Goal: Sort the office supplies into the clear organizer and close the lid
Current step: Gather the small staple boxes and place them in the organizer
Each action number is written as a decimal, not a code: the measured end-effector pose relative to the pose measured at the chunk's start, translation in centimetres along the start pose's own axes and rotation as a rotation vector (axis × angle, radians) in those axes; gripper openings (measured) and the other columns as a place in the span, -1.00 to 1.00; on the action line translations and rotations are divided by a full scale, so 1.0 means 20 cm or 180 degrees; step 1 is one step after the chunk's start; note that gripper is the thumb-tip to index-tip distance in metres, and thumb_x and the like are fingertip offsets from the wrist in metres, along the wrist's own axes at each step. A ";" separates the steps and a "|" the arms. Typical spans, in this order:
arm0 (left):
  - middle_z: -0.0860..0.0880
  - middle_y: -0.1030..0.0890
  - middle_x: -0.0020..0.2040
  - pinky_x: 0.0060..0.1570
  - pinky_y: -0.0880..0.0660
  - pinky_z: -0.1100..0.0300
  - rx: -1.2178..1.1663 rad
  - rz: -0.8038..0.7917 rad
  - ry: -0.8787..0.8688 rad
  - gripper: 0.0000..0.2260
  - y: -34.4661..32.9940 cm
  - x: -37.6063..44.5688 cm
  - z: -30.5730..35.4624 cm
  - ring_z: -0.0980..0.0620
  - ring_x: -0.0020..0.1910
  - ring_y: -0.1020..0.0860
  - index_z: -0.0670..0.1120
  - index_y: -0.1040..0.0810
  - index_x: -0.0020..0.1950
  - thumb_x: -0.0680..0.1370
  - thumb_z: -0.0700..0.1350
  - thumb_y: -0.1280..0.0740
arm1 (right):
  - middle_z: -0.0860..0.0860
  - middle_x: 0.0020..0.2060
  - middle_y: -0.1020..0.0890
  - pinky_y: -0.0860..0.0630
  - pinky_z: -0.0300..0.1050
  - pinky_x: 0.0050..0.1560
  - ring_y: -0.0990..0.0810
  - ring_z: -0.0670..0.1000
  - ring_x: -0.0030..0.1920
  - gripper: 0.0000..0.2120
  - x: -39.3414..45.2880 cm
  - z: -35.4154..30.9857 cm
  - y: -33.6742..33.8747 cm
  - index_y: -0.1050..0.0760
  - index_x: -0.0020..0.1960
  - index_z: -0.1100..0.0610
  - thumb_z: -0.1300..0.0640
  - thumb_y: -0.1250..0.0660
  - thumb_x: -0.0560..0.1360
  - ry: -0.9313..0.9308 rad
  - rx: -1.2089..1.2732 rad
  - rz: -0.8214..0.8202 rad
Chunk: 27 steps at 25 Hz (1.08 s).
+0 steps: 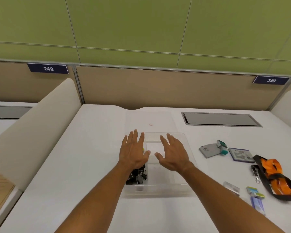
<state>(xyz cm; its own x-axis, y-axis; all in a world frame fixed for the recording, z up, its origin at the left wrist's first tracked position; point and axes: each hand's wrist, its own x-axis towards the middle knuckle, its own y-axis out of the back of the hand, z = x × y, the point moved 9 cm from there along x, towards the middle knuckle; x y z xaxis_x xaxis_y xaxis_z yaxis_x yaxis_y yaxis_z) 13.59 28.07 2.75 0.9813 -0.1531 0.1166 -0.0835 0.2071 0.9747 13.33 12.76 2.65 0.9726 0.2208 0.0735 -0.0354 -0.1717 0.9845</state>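
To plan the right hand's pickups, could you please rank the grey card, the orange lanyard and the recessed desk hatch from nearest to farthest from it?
From the right hand:
1. Grey card, just to its right.
2. Orange lanyard, far right, near the desk edge.
3. Recessed desk hatch, at the back right.

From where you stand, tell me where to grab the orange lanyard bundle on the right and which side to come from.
Grip the orange lanyard bundle at its bunched orange middle, where the black band wraps it. Come from above with the right hand, which is nearer. The bundle lies flat and long on the desk, so a pinch across its narrow width should probably lift it whole; its metal clip trails loose at the left edge.
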 end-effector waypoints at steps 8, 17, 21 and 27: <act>-0.15 0.10 0.58 0.50 0.15 -0.06 -0.0040 -0.0151 -0.0380 -0.29 -0.16 -0.06 0.42 -0.12 0.56 0.12 -0.03 0.10 0.57 0.55 0.25 -0.08 | 0.14 0.57 0.02 0.10 0.13 0.51 0.04 0.17 0.56 -0.23 -0.31 0.42 0.02 0.09 0.56 0.01 -0.34 -0.02 0.49 -0.0596 -0.0133 0.0093; -0.15 0.11 0.58 0.48 0.21 -0.02 -0.0080 -0.0212 -0.0581 -0.28 -0.25 -0.14 0.97 -0.11 0.56 0.14 -0.02 0.12 0.57 0.54 0.26 -0.08 | 0.14 0.57 0.00 0.10 0.13 0.51 0.04 0.14 0.56 -0.22 -0.64 0.92 0.08 0.07 0.56 0.02 -0.36 0.00 0.49 -0.0965 -0.0122 0.0121; -0.12 0.14 0.58 0.47 0.23 -0.02 -0.0060 -0.0309 -0.0592 -0.28 -0.33 -0.17 1.19 -0.11 0.56 0.16 0.01 0.15 0.57 0.54 0.29 -0.07 | 0.13 0.57 0.01 0.10 0.14 0.51 0.03 0.14 0.56 -0.22 -0.74 1.11 0.09 0.08 0.56 0.01 -0.37 0.00 0.49 -0.1032 -0.0110 0.0044; -0.13 0.14 0.58 0.45 0.25 0.01 -0.0004 -0.0388 -0.0663 -0.27 -0.43 -0.19 1.44 -0.11 0.56 0.15 0.01 0.15 0.57 0.53 0.30 -0.06 | 0.14 0.56 -0.06 0.02 0.14 0.51 -0.03 0.16 0.55 -0.21 -0.86 1.36 0.07 0.07 0.56 0.00 -0.37 -0.04 0.48 -0.1201 -0.0062 -0.0079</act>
<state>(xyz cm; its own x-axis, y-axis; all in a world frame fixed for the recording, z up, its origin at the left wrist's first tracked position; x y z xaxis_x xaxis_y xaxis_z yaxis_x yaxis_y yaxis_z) 5.61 -0.98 -0.68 0.9271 -0.3731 0.0350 0.0338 0.1761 0.9838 2.75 -17.46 -1.53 0.9894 -0.1451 -0.0105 -0.0117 -0.1517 0.9884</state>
